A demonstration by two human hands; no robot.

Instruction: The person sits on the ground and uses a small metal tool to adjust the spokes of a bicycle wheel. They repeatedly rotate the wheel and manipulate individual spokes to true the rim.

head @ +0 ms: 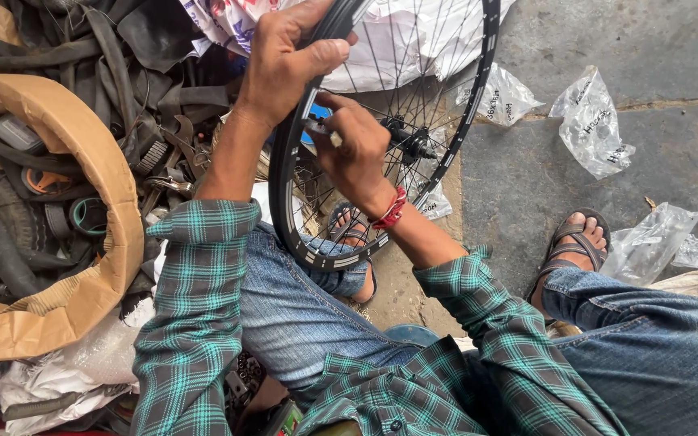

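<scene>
Concrete floor under spoked wheel (381, 137), top cut off; left fingers (317, 56) clenched around rim, right fingers (345, 121) pinching half-hidden tool (321, 129).

One wheel (389, 129), three plastic bags (595, 121)

3 clear, crumpled plastic bags with dark print lie on the grey floor: a small one (504, 97) at 1 o'clock, a larger one (595, 125) at 2 o'clock, and a third (658, 241) at 3 o'clock. A white printed wrapper (397, 40) with red and blue marks sits at 12 o'clock, and torn brown cardboard packaging (82, 161) curves at 9 o'clock.
</scene>
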